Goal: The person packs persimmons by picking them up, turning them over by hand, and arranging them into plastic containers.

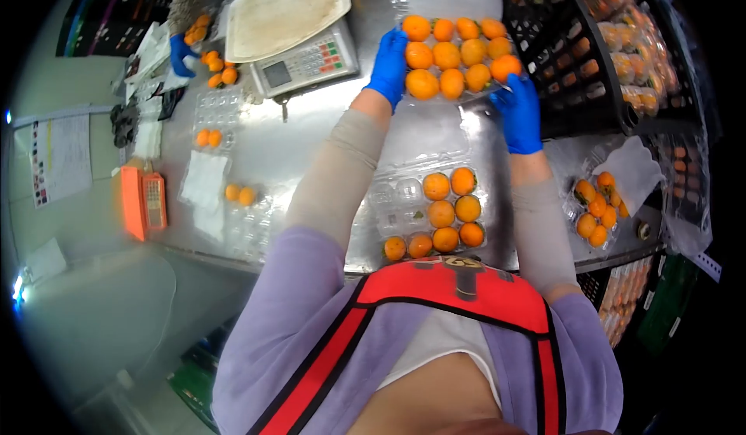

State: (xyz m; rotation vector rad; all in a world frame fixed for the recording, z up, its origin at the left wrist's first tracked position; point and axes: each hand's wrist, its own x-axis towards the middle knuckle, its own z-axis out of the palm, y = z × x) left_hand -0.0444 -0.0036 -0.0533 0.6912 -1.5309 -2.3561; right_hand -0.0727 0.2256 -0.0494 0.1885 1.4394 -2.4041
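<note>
In the head view, the left hand (388,63) and the right hand (519,116), both in blue gloves, were found holding a full tray (458,100) of clear plastic at the far side of the metal counter (311,120). The left fingers were closed along its left edge; the right fingers gripped its near right corner, just beside the corner fruit. Whether the tray was lifted or resting could not be determined.

Twelve orange fruits (446,55) were counted in it, in three rows of four; filling there was judged complete. Whether a lid was attached could not be established.

A part-filled tray (407,192) lay on the counter nearer the body, between the forearms. It contained eight fruits, with four pockets bare at its far left; filling was judged about two-thirds done. On the left, two further clear trays (220,104) showed two fruits each.

A weighing scale (272,77), its pan tilted in view, stood left of the full tray; a black crate (579,54) stood to the right. At far left, a co-worker's gloved hand (181,55) was near loose fruits (223,76); its grip could not be told.
</note>
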